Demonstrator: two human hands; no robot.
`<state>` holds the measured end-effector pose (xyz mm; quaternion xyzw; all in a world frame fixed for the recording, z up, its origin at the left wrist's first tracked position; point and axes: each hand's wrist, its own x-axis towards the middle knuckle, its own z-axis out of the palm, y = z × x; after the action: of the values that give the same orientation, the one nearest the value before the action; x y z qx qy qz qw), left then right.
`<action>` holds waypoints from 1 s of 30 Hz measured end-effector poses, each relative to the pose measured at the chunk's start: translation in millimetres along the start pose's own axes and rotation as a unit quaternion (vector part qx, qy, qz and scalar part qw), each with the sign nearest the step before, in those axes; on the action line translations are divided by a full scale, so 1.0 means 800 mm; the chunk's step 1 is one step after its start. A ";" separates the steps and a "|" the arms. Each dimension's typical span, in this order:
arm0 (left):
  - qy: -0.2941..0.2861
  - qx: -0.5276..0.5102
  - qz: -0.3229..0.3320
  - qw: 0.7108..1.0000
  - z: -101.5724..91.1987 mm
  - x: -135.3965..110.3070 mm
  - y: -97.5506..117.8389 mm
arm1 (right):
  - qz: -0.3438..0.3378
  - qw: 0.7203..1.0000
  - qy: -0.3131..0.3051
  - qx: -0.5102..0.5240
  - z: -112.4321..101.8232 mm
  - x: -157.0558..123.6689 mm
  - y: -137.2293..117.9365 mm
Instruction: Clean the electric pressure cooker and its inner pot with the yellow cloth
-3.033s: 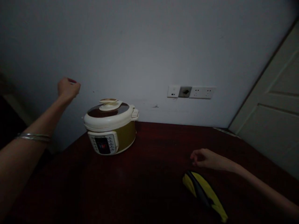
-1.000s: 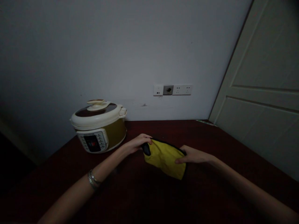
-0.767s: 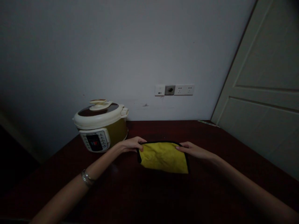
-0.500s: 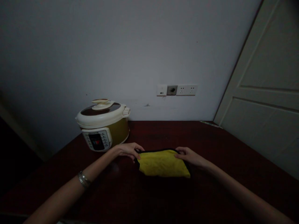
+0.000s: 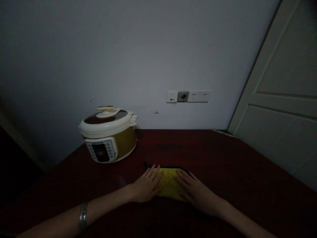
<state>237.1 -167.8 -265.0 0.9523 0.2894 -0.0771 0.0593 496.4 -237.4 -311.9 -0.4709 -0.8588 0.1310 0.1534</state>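
Note:
A folded yellow cloth with a dark edge (image 5: 170, 183) lies on the dark red table (image 5: 173, 145) in front of me. My left hand (image 5: 146, 185) rests flat on its left part, fingers spread. On its right part lies my right hand (image 5: 194, 190), palm down with the fingers stretched out. Both hands press from above and grip nothing. A small dark tab sticks out past the cloth's far left corner. The hands cover both sides of the cloth.
A white and gold electric pressure cooker (image 5: 110, 135) stands at the back left of the table. Behind it rises a wall with a row of sockets (image 5: 188, 96). A pale door (image 5: 282, 109) is on the right. A thin strip (image 5: 225, 133) lies at the far right table edge.
The yellow cloth, earlier pinched at its two ends and held up, is now down on the table, nearer me. Both hands have let go of its ends and moved inward onto its top.

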 end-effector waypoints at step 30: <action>0.400 -0.042 -0.045 0.914 -0.283 -0.091 -0.025 | 0.017 0.956 0.145 0.255 -0.130 0.118 -0.044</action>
<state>191.7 -154.9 -31.5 0.8861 0.3342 0.3201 -0.0254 460.9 -167.2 -190.0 -0.4444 -0.7576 0.2784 0.3886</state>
